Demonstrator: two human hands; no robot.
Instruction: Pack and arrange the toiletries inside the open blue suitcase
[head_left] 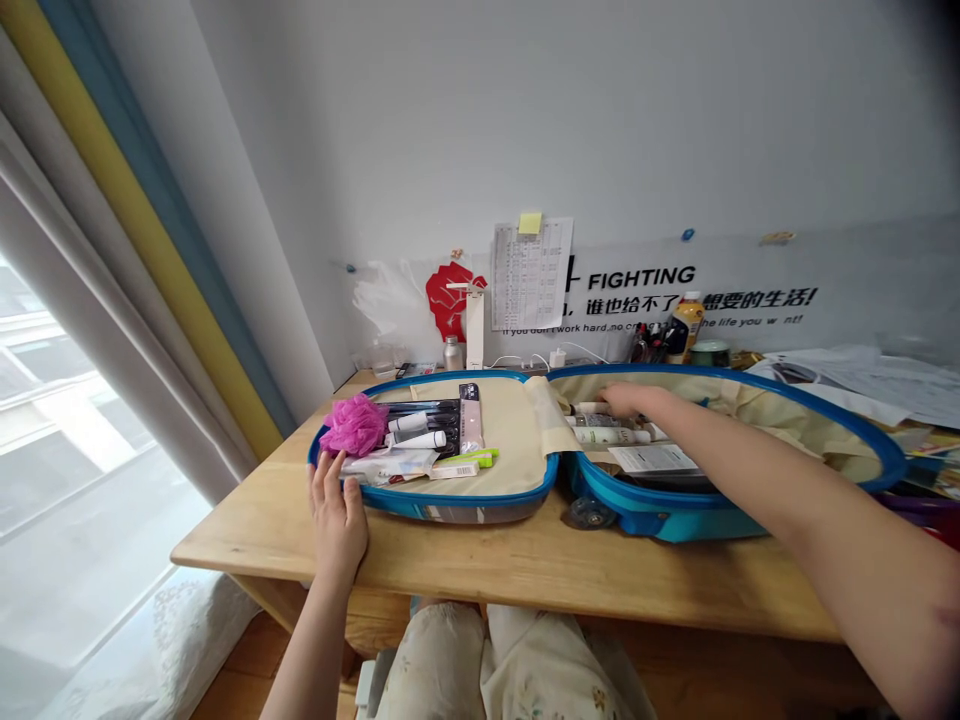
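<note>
A blue suitcase (480, 507) lies opened flat on a wooden desk. My left hand (336, 510) rests at the front left corner of its left half, fingers apart, beside a pink bath puff (355, 425). White tubes (420, 441), dark slim packages, a pink-and-black package (471, 418) and a green-and-white item (465, 465) lie in that half. My right hand (624, 400) reaches into the right half, close to the hinge side, above several tubes (611, 436); its fingertips are too small to make out. A white printed card (654, 459) lies in front of the tubes.
Behind the suitcase stand a small silver bottle (452, 354), a white upright box (475, 328), a charger (557, 357), pens and an orange-capped bottle (684, 328). Papers (847, 385) cover the desk's back right. A curtain and window are at left.
</note>
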